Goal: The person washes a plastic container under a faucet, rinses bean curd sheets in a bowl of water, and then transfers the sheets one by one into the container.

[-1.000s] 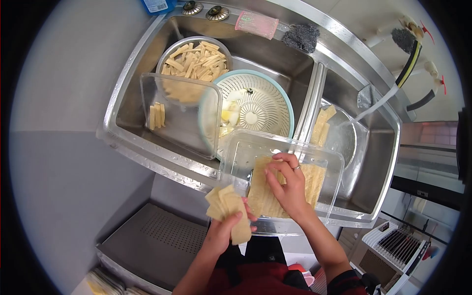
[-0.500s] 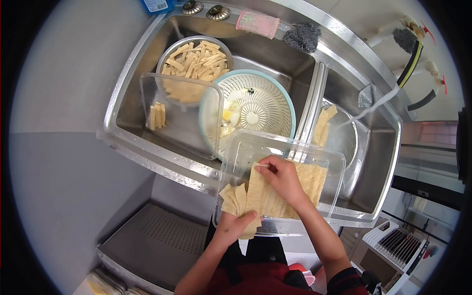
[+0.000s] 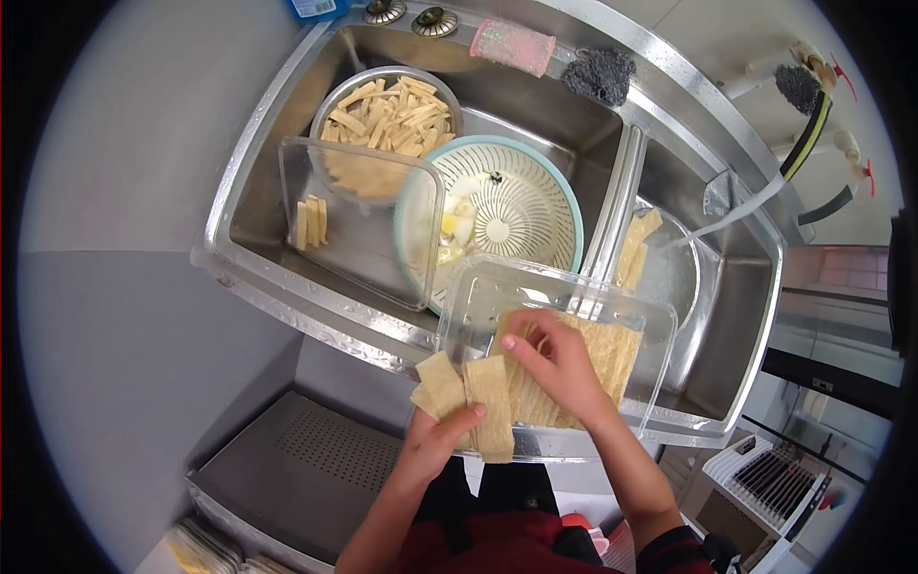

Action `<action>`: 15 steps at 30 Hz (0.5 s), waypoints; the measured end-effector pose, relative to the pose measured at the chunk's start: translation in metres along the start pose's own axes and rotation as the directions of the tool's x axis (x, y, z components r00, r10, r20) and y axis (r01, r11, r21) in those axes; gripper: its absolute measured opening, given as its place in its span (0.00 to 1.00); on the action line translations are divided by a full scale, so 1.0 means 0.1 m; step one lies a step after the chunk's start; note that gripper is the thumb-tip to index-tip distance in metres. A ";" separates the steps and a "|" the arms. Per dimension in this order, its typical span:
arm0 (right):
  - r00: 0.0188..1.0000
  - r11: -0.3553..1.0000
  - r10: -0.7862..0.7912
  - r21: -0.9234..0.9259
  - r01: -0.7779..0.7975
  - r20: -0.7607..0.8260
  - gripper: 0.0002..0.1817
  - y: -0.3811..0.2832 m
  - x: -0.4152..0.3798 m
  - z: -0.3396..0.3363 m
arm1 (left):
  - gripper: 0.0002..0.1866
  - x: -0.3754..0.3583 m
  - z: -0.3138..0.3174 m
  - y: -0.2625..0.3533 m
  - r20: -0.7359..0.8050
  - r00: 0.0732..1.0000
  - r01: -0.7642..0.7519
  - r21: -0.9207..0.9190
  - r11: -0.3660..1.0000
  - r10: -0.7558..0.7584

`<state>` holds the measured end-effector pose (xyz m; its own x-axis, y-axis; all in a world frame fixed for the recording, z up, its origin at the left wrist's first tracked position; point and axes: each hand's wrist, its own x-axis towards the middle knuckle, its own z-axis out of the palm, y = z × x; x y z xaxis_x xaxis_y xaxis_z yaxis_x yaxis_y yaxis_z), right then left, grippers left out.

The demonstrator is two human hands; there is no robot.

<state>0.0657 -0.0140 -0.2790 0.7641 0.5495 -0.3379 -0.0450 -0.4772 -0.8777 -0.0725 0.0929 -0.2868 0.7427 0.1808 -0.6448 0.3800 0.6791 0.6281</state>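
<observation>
My left hand is closed around several flat beige strips of tofu skin, which fan out above the thumb near the left end of a clear plastic container. Inside that container lies a layer of similar tofu skin strips side by side. My right hand hovers over the layer's left edge, thumb and fingers slightly apart; whether the fingertips touch a strip is hidden. The container rests across the sink's front edge and divider.
A metal bowl of cut strips stands in the left basin, behind a tilted clear tub and a colander with pale yellow-white pieces. Water runs from a hose into a round bowl in the right basin.
The strip that both hands held has come away into my left hand, which lies a bit lower left with it. My right hand has let it go, its fingers loosening over the container.
</observation>
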 end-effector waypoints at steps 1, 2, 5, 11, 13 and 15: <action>1.000 1.000 0.006 -0.002 -0.006 -0.002 0.11 0.05 -0.02 -0.01 | 0.19 0.00 0.04 0.01 0.003 1.000 0.006 -0.001 1.000 -0.006; 0.980 0.989 0.087 0.100 -0.105 0.176 0.11 0.12 -0.02 -0.01 | 0.19 0.00 0.08 0.02 -0.015 1.000 -0.019 -0.016 1.000 0.018; 0.916 0.940 0.181 0.212 -0.269 0.359 0.10 0.16 -0.01 -0.03 | 0.20 0.04 0.10 -0.03 -0.038 0.999 -0.019 -0.089 0.996 0.016; 0.972 0.959 0.128 0.225 -0.172 0.199 0.08 0.22 0.04 0.08 | 0.19 0.00 0.13 -0.17 -0.084 0.994 0.046 -0.298 0.953 -0.075; 0.990 0.988 0.055 0.138 -0.073 0.133 0.08 0.26 0.11 0.10 | 0.19 -0.05 0.13 -0.15 -0.039 0.996 0.066 -0.265 0.962 -0.079; 0.963 0.934 -0.260 -0.236 0.269 0.066 0.08 0.31 0.15 0.11 | 0.16 -0.14 0.13 -0.12 -0.073 0.991 -0.096 0.235 0.967 0.116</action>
<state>0.0684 -0.0128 -0.3153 0.7052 0.6989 -0.1196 0.3148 -0.4597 -0.8304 -0.0801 0.0730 -0.2799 0.7396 0.3097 -0.5976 0.4261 0.4719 0.7719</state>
